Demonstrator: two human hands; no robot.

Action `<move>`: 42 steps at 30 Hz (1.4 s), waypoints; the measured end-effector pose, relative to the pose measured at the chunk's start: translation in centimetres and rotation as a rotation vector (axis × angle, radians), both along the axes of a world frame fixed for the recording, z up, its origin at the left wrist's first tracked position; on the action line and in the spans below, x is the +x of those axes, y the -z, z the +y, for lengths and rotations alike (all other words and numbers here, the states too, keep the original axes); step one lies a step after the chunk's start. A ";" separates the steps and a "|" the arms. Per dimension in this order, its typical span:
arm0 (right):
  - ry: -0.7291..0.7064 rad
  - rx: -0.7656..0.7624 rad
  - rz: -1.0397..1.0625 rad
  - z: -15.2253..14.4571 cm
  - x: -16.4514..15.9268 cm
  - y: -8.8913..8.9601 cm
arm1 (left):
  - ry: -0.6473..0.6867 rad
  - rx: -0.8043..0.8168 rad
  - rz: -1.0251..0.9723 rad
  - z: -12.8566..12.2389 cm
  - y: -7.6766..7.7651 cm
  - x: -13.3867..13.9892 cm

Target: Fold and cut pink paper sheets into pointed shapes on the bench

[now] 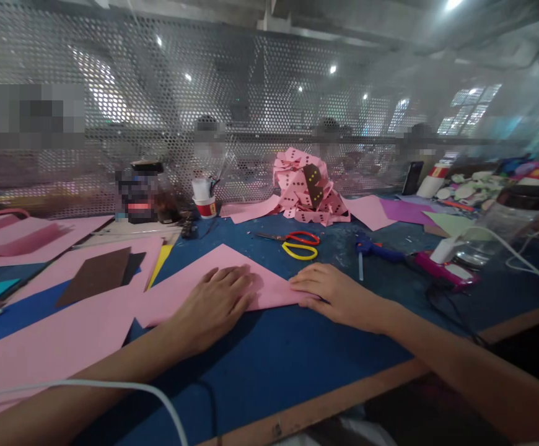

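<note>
A pink sheet of paper (pixel 176 282), folded into a triangle, lies on the blue table top (pixel 269 353) with its peak pointing away from me. My left hand (pixel 220 297) rests flat on the middle of the paper, fingers stretched out. At the paper's right corner is my right hand (pixel 332 294), its fingers extended over the corner and the thumb along the lower edge. Just beyond the paper lie scissors (pixel 300 246) with one red and one yellow handle loop, blades pointing left. Part of the paper is hidden under both hands.
A pile of pink pieces with dark dots (pixel 297 186) stands at the back. Pink sheets (pixel 56 334) and a brown sheet (pixel 97 272) lie left. To the right are a blue glue gun (pixel 381 249), a magenta power strip (pixel 446 271) and a clear jar (pixel 497 229). A white cable (pixel 125 385) crosses my left forearm.
</note>
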State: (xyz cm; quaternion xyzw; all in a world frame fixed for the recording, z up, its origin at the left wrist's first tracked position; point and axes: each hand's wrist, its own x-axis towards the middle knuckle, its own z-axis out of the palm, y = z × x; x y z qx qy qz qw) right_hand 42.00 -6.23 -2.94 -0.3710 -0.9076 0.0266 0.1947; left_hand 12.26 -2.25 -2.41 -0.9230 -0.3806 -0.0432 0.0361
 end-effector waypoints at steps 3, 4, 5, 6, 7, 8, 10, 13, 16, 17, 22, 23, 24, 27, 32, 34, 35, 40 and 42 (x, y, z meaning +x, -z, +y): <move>-0.002 -0.012 -0.003 -0.1 0.0 -0.2 | -0.006 -0.008 0.004 -0.1 -0.1 -0.1; -0.001 -0.017 -0.003 -0.1 -0.1 -0.2 | -0.008 -0.006 0.002 -0.1 -0.1 -0.1; 0.000 -0.021 -0.002 -0.2 -0.1 -0.2 | -0.009 -0.003 -0.002 -0.1 0.0 0.0; 0.001 -0.024 -0.001 -0.2 -0.1 -0.3 | -0.009 0.000 -0.008 -0.1 0.2 0.0; 0.002 -0.027 0.001 -0.2 -0.1 -0.3 | -0.007 0.004 -0.017 -0.1 0.4 -0.1; 0.002 -0.028 0.004 -0.2 -0.1 -0.2 | -0.003 0.009 -0.028 -0.1 0.7 -0.1; 0.001 -0.025 0.011 -0.2 -0.1 -0.2 | 0.012 0.023 -0.047 0.0 1.2 -0.1; 0.001 -0.021 0.017 -0.2 -0.1 -0.2 | 0.029 0.041 -0.052 0.2 1.8 -0.2; 0.000 -0.013 0.021 -0.2 -0.1 -0.1 | 0.037 0.052 -0.047 0.2 1.9 -0.2; 0.000 -0.010 0.019 -0.2 -0.1 -0.1 | 0.038 0.054 -0.048 0.2 1.8 -0.2; 0.003 0.031 0.002 -0.3 -0.1 -0.3 | 0.028 0.054 -0.050 0.1 1.6 0.0; 0.006 0.051 0.002 -0.4 -0.2 -0.6 | 0.031 0.057 -0.052 0.1 1.6 0.0; 0.004 0.076 0.001 -0.5 -0.3 -0.9 | 0.038 0.060 -0.053 0.1 1.6 0.0; -0.031 0.149 -0.023 -0.9 -1.5 -2.0 | 0.063 0.077 -0.052 0.1 1.8 -0.1; -0.169 0.193 -0.120 -1.2 -4.5 -2.0 | 0.043 0.091 -0.047 0.2 1.9 -0.1; -0.195 0.196 -0.153 -1.0 -5.3 -1.4 | 0.050 0.089 -0.033 0.1 1.8 -0.1; -0.198 0.191 -0.162 -0.9 -5.6 -1.1 | 0.057 0.086 -0.026 0.0 1.8 0.0; -0.191 0.156 -0.163 -0.7 -5.7 -0.5 | 0.061 0.084 -0.050 0.1 2.0 -0.1; -0.194 0.153 -0.163 -0.8 -5.6 -0.6 | 0.054 0.077 -0.066 0.2 2.1 -0.1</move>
